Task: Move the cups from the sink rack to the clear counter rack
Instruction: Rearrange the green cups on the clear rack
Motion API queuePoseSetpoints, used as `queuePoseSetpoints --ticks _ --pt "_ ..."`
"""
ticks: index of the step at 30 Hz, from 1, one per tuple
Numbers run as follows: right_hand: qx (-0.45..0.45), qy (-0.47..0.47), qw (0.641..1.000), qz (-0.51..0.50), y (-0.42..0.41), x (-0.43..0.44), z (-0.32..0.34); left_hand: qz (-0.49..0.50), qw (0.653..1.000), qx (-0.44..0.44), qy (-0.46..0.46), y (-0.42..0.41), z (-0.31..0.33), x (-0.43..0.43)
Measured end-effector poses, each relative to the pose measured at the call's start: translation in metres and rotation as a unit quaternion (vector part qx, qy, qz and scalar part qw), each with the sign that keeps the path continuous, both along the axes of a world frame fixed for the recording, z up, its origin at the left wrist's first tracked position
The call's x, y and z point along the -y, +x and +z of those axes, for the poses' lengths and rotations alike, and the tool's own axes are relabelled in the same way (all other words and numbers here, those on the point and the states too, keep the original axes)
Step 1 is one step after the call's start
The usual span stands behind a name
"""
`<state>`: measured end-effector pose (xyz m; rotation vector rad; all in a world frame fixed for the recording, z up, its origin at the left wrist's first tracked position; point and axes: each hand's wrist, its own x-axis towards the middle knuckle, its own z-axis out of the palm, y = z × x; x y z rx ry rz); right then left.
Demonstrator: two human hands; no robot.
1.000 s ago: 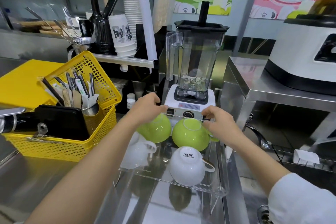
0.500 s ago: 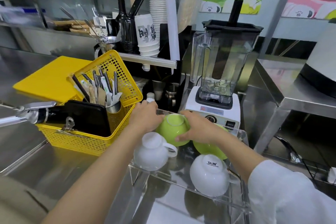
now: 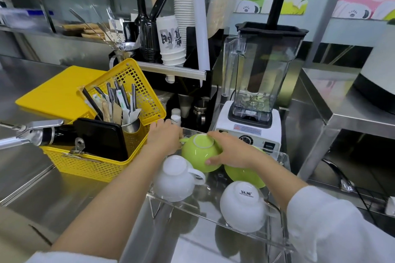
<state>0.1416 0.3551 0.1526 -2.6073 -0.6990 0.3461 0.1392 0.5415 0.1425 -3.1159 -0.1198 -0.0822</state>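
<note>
Four cups sit upside down on the clear counter rack (image 3: 284, 162). At its back left is a green cup (image 3: 197, 152). My right hand (image 3: 233, 151) wraps its right side, thumb on the front. My left hand (image 3: 165, 137) holds its handle on the left. A second green cup (image 3: 243, 175) sits behind my right wrist, partly hidden. Nearer me stand a white cup (image 3: 174, 178) on the left and a white cup marked YAMI (image 3: 245, 206) on the right. The sink rack is out of view.
A yellow basket (image 3: 102, 164) with cutlery and a black tray stands left of the rack, a yellow board (image 3: 55, 94) behind it. A blender (image 3: 254, 96) stands just behind the rack. A steel table (image 3: 350, 111) rises at the right. Paper cup stacks (image 3: 171, 42) line the back.
My right hand left the right green cup and moved left onto the left green cup. That cup's base now shows. The view shifted left.
</note>
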Motion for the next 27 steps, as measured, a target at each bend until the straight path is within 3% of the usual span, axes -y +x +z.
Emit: queuePoseSetpoints --ticks 3,7,15,18,23,27 --pt "0.002 0.008 1.0 -0.002 0.0 0.002 0.0 -0.032 0.999 0.03 -0.007 0.003 -0.003 -0.001" --pt "-0.003 0.054 0.999 -0.009 0.001 0.007 0.001 -0.038 0.991 0.043 -0.125 0.001 0.009 0.005" --pt "-0.017 0.156 0.987 -0.023 0.004 0.008 0.002 0.017 0.949 0.183 -0.254 0.004 0.034 0.033" --pt "-0.006 0.208 0.977 -0.036 0.004 0.008 0.008 -0.001 0.937 0.198 -0.289 0.007 0.037 0.033" --pt "0.02 0.347 0.936 -0.056 -0.002 0.006 0.03 -0.07 0.878 0.313 -0.355 0.001 0.053 0.038" --pt "0.065 0.351 0.932 -0.06 -0.004 -0.001 0.044 -0.15 0.87 0.319 -0.346 -0.008 0.068 0.052"
